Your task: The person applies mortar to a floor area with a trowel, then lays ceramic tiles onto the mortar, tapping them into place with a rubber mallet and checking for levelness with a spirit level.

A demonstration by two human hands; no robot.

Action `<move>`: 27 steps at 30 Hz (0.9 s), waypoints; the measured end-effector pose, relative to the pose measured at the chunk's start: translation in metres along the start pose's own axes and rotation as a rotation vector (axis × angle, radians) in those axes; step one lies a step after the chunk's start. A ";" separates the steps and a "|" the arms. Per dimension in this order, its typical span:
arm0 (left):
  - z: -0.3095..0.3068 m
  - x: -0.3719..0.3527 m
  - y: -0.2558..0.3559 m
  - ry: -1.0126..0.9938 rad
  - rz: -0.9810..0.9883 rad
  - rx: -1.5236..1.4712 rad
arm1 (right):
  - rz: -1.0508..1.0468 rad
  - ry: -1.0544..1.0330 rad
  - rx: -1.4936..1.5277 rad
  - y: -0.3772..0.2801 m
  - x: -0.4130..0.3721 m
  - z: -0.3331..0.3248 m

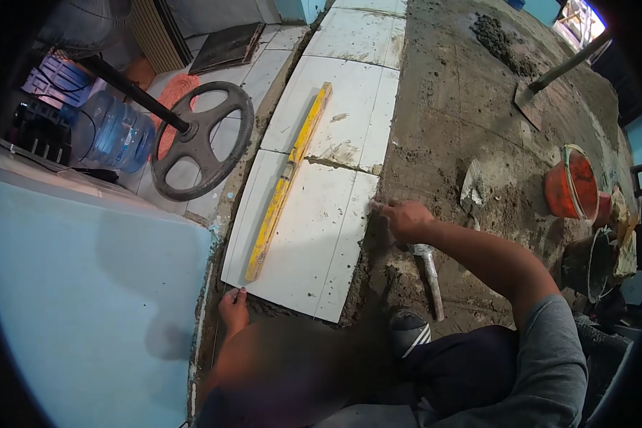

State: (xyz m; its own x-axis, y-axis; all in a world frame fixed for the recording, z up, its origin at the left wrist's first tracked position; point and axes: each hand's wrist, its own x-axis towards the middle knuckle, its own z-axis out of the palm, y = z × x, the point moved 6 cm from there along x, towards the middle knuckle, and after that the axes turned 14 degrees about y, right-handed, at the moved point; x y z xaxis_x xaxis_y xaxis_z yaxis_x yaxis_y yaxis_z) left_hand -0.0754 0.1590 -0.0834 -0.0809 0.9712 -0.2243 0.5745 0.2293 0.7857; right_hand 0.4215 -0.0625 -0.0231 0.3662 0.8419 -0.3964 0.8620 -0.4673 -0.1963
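Observation:
A large white floor tile (314, 235) lies nearest to me, with a yellow spirit level (289, 182) resting lengthwise across it and onto the tile beyond. At the tile's near left corner is my left hand (233, 308), thumb and fingers drawn together; whatever they may pinch is too small to tell. My right hand (406, 220) is by the tile's right edge, mostly curled, with its fingertips reaching to that edge. Any small thing in it is hidden. Below the right hand, a tool with a pale handle (429, 282) lies on the mortar, its upper end partly covered.
A trowel (472, 187) lies on the grey mortar bed (435, 128) to the right. Beyond it are an orange bucket (571, 184), a dark bucket (586, 264) and a long-handled hoe (531, 103). A steering wheel (160, 160) and a water bottle (121, 132) are at left, above a light-blue wall (93, 285).

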 end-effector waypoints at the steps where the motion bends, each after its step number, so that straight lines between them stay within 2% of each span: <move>1: 0.000 -0.001 0.000 -0.006 0.002 -0.006 | 0.029 -0.172 -0.045 0.002 -0.001 0.010; 4: 0.000 -0.002 0.003 -0.001 0.008 -0.025 | 0.021 0.197 0.184 0.011 -0.008 -0.010; 7: -0.001 -0.002 -0.004 0.033 0.013 -0.029 | 0.081 0.458 0.236 0.040 -0.027 -0.030; 12: -0.003 -0.001 -0.013 0.018 -0.019 -0.038 | 0.427 0.587 0.383 0.117 -0.086 -0.028; 15: -0.003 0.001 -0.016 -0.010 -0.018 -0.035 | 0.566 0.625 0.318 0.162 -0.110 0.008; 21: 0.002 -0.004 -0.009 0.042 -0.071 -0.052 | 0.481 0.714 0.305 0.161 -0.119 0.013; 24: 0.000 -0.006 -0.008 0.026 -0.094 -0.076 | 0.370 0.712 0.188 0.146 -0.109 0.009; 27: -0.002 -0.007 -0.011 0.065 -0.023 -0.034 | 0.196 0.742 0.176 0.134 -0.099 0.011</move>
State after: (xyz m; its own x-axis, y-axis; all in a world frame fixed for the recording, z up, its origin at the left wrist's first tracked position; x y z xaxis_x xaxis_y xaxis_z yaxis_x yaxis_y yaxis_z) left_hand -0.0827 0.1498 -0.0899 -0.1476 0.9674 -0.2057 0.5440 0.2531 0.8000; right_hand 0.4965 -0.2110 -0.0201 0.6977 0.6708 0.2516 0.7119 -0.6096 -0.3487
